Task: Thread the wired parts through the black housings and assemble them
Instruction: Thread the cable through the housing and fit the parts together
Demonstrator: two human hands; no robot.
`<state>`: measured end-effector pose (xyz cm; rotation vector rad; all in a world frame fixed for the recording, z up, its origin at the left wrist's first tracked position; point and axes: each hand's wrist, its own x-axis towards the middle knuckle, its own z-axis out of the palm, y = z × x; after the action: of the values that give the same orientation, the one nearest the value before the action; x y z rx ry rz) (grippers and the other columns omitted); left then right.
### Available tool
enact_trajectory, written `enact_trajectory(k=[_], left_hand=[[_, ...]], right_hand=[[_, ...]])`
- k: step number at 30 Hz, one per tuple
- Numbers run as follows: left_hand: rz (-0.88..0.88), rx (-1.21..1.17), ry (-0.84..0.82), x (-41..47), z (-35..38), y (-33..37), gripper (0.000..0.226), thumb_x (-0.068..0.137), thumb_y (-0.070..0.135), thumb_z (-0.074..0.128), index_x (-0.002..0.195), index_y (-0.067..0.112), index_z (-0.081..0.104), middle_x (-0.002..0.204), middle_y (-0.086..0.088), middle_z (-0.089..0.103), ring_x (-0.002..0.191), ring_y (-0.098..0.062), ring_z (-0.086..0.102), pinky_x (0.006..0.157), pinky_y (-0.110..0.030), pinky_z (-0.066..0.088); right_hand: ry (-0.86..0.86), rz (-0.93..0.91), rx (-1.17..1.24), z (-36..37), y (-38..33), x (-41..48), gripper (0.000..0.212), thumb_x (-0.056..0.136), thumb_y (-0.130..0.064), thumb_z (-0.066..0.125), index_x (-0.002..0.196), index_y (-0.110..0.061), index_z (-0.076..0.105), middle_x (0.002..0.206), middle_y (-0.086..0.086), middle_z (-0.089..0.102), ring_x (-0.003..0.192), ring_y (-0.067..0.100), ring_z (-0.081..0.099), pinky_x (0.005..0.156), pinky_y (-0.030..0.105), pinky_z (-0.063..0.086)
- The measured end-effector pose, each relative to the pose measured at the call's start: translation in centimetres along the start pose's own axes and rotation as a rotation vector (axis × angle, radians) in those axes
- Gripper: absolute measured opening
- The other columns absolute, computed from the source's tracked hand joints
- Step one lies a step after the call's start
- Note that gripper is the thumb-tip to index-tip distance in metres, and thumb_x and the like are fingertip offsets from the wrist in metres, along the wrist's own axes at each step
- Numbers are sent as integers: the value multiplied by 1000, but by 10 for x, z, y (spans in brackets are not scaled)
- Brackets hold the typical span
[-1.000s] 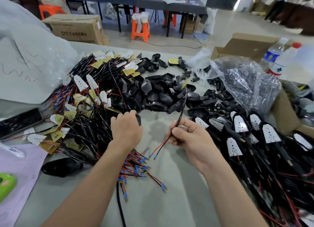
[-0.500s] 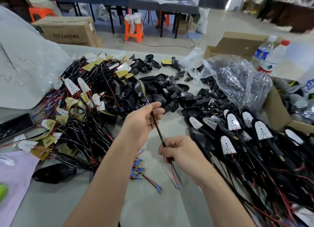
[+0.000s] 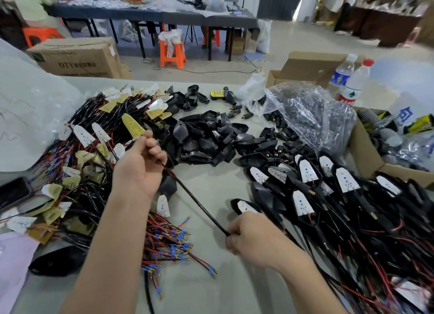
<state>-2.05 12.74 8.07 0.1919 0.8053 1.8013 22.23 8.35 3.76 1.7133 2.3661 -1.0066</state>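
Held a black sleeved wire (image 3: pixel 197 201) straight and slantwise above the counter (image 3: pixel 223 179), yellow board (image 3: pixel 133 125) at its upper end. Gripped just below the board with the left hand (image 3: pixel 138 165), pinched at the lower end with the right hand (image 3: pixel 256 238), hands well apart. Worked in front of heaped black housings (image 3: pixel 204 142), between tangled wired parts (image 3: pixel 77 149) leftward and assembled units (image 3: pixel 307 175) rightward.

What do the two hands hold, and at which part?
One wired part: left hand grips its cable beside the yellow board, right hand grips farther down.
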Motion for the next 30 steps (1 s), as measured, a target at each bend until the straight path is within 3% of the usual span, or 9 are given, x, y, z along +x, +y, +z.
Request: enact_trajectory(k=[4,9,11,13,15,18,21,24,30], left_hand=[[-9,107,-56,-4,5,-2,24,110,20,44,94,17,62,62,9,51,44,-3,35,43,-13,28],[-39,22,-19,1,13,-14,26,111,20,42,94,15,61,61,8,48,41,-4,33,40,-14,28],[-8,67,-38,4,9,-14,30,112,23,41,99,14,66,69,5,58,47,-4,47,45,-15,37],[61,487,-93,5,0,-13,40,112,36,36,110,19,72,90,4,74,74,-7,68,68,-20,51],[140,1191,-162,3,-12,-11,43,108,51,38,110,31,76,105,10,73,95,-8,66,90,-29,47],[328,1769,-94,-2,-36,-9,21,95,53,56,102,43,72,95,17,67,90,-10,60,84,-32,48],[276,2088,118,-4,-58,-11,25,94,48,61,112,34,70,109,7,68,91,-21,63,78,-34,51],[114,2310,83,-1,-72,-18,47,95,58,55,131,28,60,125,-1,60,109,-27,62,87,-39,47],[313,2397,122,12,-68,-43,63,89,67,52,137,26,56,138,-2,52,128,-28,47,106,-47,36]], right_hand=[[-28,-48,-63,-5,-7,4,13,84,-22,63,77,-12,65,75,6,62,79,28,61,62,28,45],[-93,-232,319,-4,-27,13,8,79,-21,71,86,-16,73,66,-4,65,60,14,56,58,26,45],[-146,-254,455,-2,-25,14,10,77,-19,69,85,-14,69,62,-2,64,56,14,52,54,24,40],[-155,-272,591,-4,-19,12,5,76,-14,65,80,-13,67,59,5,66,56,20,51,53,27,34],[-47,-256,733,-9,-12,15,17,79,-6,64,72,-20,68,58,7,66,55,21,53,53,27,35],[239,-219,875,-18,0,22,38,87,8,59,69,-24,70,61,9,67,56,22,62,54,26,45],[347,-218,966,-21,2,29,29,89,11,54,76,-12,67,69,16,70,63,33,69,57,32,52],[344,-196,1045,-15,-2,32,24,92,12,52,82,-6,64,76,24,68,63,24,71,57,28,55],[327,-206,1077,-3,-17,36,24,94,12,53,85,-7,64,83,30,66,66,27,72,58,24,54]])
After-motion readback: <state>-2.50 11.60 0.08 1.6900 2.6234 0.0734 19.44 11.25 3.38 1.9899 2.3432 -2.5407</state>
